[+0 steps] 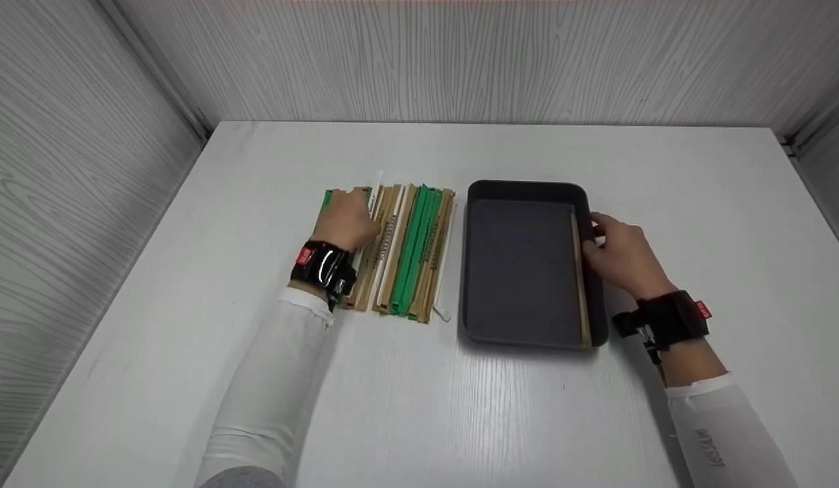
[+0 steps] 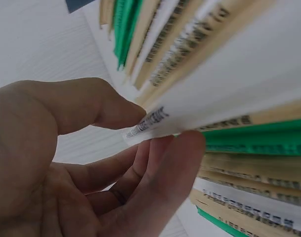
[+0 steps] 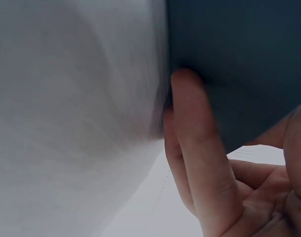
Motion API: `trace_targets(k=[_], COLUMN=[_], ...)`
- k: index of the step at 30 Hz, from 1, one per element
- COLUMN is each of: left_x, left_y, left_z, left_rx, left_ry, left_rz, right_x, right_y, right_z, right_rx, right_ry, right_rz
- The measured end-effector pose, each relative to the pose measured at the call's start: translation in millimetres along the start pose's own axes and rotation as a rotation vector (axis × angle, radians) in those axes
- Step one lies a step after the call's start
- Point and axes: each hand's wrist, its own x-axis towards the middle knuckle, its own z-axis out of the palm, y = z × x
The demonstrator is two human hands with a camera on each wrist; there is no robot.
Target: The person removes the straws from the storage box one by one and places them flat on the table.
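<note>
My left hand [image 1: 345, 220] is over the left part of a row of slim paper-wrapped sticks [image 1: 413, 251] in brown, green and white. In the left wrist view, its thumb and fingers pinch the end of a white paper-wrapped stick [image 2: 155, 121] with dark print. That stick's tip rises above the row in the head view. My right hand [image 1: 623, 254] grips the right wall of a dark grey rectangular tray [image 1: 518, 271], thumb at the rim and fingers against the outside. One brown wrapped stick [image 1: 580, 285] lies lengthwise inside, along the tray's right wall.
All of this lies on a white wood-grain table [image 1: 501, 413], with the row just left of the tray. A white stick [image 1: 444, 271] lies at the row's right edge. Pale panels [image 1: 433, 61] stand behind the table and at its sides.
</note>
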Motion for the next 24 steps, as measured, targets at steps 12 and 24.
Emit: trace_targets(k=[12, 24], left_x=[-1.1, -0.8], left_y=[0.0, 93.2], left_z=[9.6, -0.4], left_rx=[0.037, 0.056], left_ry=[-0.027, 0.011], left_rz=[-0.032, 0.16], right_x=[-0.4, -0.5], right_y=[-0.8, 0.2], right_z=[-1.1, -1.0], right_rx=[-0.013, 0.002], right_ry=[-0.012, -0.013], right_rz=[0.014, 0.008])
